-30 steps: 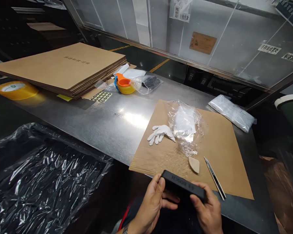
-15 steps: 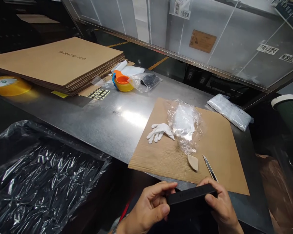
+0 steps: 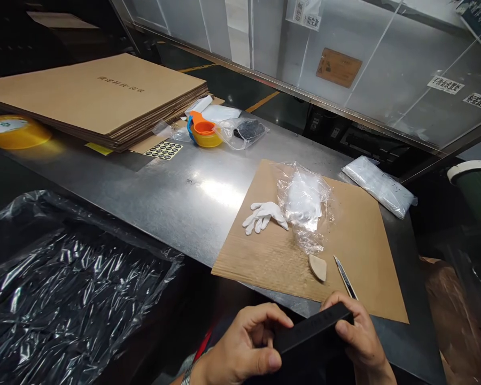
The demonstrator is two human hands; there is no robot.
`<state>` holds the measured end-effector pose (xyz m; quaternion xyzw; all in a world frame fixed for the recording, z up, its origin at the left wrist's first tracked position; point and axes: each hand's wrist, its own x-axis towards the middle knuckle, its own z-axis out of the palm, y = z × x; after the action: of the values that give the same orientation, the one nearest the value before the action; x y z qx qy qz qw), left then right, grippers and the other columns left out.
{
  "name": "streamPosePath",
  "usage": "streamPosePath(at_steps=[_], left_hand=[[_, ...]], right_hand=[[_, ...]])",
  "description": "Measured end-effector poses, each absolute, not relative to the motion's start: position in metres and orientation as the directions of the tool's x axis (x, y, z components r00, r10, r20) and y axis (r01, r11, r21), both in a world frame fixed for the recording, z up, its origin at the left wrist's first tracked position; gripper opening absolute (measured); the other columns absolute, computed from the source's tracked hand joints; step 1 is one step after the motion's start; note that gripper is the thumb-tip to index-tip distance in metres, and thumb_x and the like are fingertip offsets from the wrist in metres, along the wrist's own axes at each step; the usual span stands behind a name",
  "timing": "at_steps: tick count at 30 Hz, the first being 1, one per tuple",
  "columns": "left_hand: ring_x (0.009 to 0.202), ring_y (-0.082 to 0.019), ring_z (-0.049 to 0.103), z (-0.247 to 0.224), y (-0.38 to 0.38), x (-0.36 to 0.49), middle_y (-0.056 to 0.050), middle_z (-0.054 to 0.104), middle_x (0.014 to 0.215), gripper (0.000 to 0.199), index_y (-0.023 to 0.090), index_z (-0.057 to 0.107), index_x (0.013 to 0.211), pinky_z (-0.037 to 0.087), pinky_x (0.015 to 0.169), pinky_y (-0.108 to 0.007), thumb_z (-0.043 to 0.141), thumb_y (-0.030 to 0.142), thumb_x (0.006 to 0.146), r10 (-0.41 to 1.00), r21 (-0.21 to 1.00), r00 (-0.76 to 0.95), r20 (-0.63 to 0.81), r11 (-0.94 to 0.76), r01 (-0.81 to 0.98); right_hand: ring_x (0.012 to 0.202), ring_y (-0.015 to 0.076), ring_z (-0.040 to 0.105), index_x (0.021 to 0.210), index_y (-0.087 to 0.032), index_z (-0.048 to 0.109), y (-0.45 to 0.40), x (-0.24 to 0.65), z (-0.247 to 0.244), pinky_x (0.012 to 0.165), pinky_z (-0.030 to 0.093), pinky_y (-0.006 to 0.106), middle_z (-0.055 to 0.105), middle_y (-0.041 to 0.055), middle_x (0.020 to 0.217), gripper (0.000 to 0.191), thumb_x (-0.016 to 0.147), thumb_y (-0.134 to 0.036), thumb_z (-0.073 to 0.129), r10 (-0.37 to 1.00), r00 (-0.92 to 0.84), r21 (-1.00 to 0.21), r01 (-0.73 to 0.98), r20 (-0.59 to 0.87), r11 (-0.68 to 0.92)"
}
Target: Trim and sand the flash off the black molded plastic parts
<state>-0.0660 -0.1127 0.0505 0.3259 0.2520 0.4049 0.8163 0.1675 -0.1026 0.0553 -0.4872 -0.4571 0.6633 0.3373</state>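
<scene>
Between my two hands, just off the table's near edge, is a black rectangular block (image 3: 310, 337). My left hand (image 3: 250, 342) grips its left end, thumb in front and index finger at the top edge. Around the right end, my right hand (image 3: 358, 331) is closed, with its thumb on the near face. The block's underside is lost in shadow. Past my hands, a utility knife (image 3: 345, 277) and a small beige wedge-shaped pad (image 3: 318, 268) lie on a flat cardboard sheet (image 3: 260, 262).
On the cardboard sheet lie a white glove (image 3: 265, 217) and a clear plastic bag (image 3: 304, 200). Stacked cardboard (image 3: 104, 96), a tape dispenser (image 3: 204, 132), a sticker sheet (image 3: 163, 150) and a yellow tape roll (image 3: 18, 132) sit farther left. Black plastic sheeting (image 3: 64, 289) fills the lower left.
The block's left end has dropped slightly, so it slants more. My left hand has shifted its index finger and thumb closer on that end. The view has moved a little.
</scene>
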Motion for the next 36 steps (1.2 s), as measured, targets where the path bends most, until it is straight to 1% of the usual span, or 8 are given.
streamPosePath(at_steps=[5, 9, 12, 20, 23, 28, 33, 36], left_hand=[[0.055, -0.006, 0.041, 0.045, -0.115, -0.066, 0.0, 0.052, 0.072, 0.038, 0.018, 0.059, 0.081, 0.029, 0.05, -0.02, 0.08, 0.041, 0.058, 0.804, 0.692, 0.555, -0.214, 0.526, -0.495], [0.061, -0.008, 0.046, 0.048, -0.113, -0.065, -0.002, 0.056, 0.078, 0.046, 0.019, 0.064, 0.091, 0.032, 0.054, -0.02, 0.081, 0.042, 0.056, 0.802, 0.678, 0.554, -0.222, 0.535, -0.504], [0.064, -0.009, 0.047, 0.049, -0.113, -0.065, -0.001, 0.055, 0.077, 0.043, 0.019, 0.068, 0.09, 0.035, 0.059, -0.022, 0.08, 0.044, 0.057, 0.816, 0.697, 0.545, -0.191, 0.504, -0.511], [0.051, -0.005, 0.036, 0.041, -0.117, -0.065, 0.002, 0.049, 0.066, 0.04, 0.018, 0.062, 0.081, 0.028, 0.049, -0.02, 0.082, 0.041, 0.054, 0.801, 0.687, 0.555, -0.224, 0.534, -0.493], [0.052, -0.005, 0.039, 0.041, -0.118, -0.063, 0.002, 0.052, 0.068, 0.04, 0.018, 0.061, 0.078, 0.028, 0.049, -0.019, 0.083, 0.039, 0.053, 0.806, 0.66, 0.543, -0.235, 0.543, -0.52], [0.058, -0.006, 0.047, 0.043, -0.117, -0.061, 0.0, 0.056, 0.074, 0.044, 0.018, 0.066, 0.084, 0.032, 0.051, -0.017, 0.083, 0.04, 0.051, 0.816, 0.657, 0.526, -0.239, 0.535, -0.531], [0.048, -0.003, 0.047, 0.039, -0.119, -0.061, 0.003, 0.056, 0.065, 0.042, 0.018, 0.064, 0.084, 0.031, 0.045, -0.015, 0.082, 0.039, 0.053, 0.814, 0.646, 0.525, -0.249, 0.544, -0.536], [0.049, -0.004, 0.05, 0.037, -0.12, -0.061, 0.003, 0.057, 0.066, 0.041, 0.018, 0.063, 0.083, 0.033, 0.046, -0.014, 0.083, 0.038, 0.053, 0.812, 0.642, 0.524, -0.257, 0.548, -0.536]], right_hand=[[0.056, 0.0134, 0.04, 0.076, -0.018, 0.059, -0.101, 0.164, 0.058, 0.052, 0.03, 0.025, 0.048, -0.0001, 0.062, 0.037, 0.066, -0.054, 0.065, 0.892, -0.298, -0.932, -0.014, -0.341, -0.362], [0.055, 0.013, 0.039, 0.074, -0.018, 0.059, -0.102, 0.161, 0.059, 0.051, 0.029, 0.025, 0.047, -0.0004, 0.06, 0.04, 0.062, -0.056, 0.065, 0.903, -0.249, -0.932, -0.003, -0.35, -0.363], [0.055, 0.0131, 0.039, 0.073, -0.018, 0.059, -0.102, 0.161, 0.058, 0.05, 0.028, 0.025, 0.046, -0.0004, 0.06, 0.042, 0.061, -0.057, 0.065, 0.91, -0.232, -0.936, 0.006, -0.343, -0.351], [0.056, 0.0129, 0.038, 0.077, -0.018, 0.059, -0.102, 0.165, 0.055, 0.052, 0.028, 0.025, 0.046, -0.0004, 0.062, 0.039, 0.066, -0.055, 0.064, 0.895, -0.303, -0.939, -0.009, -0.326, -0.345], [0.057, 0.0133, 0.039, 0.076, -0.017, 0.058, -0.102, 0.165, 0.055, 0.052, 0.028, 0.025, 0.046, 0.0003, 0.062, 0.039, 0.066, -0.054, 0.064, 0.899, -0.3, -0.941, -0.013, -0.319, -0.338], [0.056, 0.0126, 0.039, 0.076, -0.017, 0.059, -0.102, 0.165, 0.054, 0.05, 0.029, 0.024, 0.046, 0.0, 0.061, 0.039, 0.065, -0.054, 0.065, 0.903, -0.28, -0.937, -0.032, -0.325, -0.347], [0.055, 0.0111, 0.039, 0.078, -0.017, 0.059, -0.102, 0.166, 0.051, 0.049, 0.028, 0.023, 0.045, -0.0011, 0.061, 0.037, 0.067, -0.052, 0.066, 0.898, -0.309, -0.935, -0.064, -0.315, -0.35], [0.055, 0.0107, 0.038, 0.079, -0.017, 0.059, -0.102, 0.168, 0.05, 0.049, 0.028, 0.023, 0.045, -0.0013, 0.062, 0.035, 0.068, -0.05, 0.065, 0.893, -0.326, -0.932, -0.079, -0.311, -0.353]])
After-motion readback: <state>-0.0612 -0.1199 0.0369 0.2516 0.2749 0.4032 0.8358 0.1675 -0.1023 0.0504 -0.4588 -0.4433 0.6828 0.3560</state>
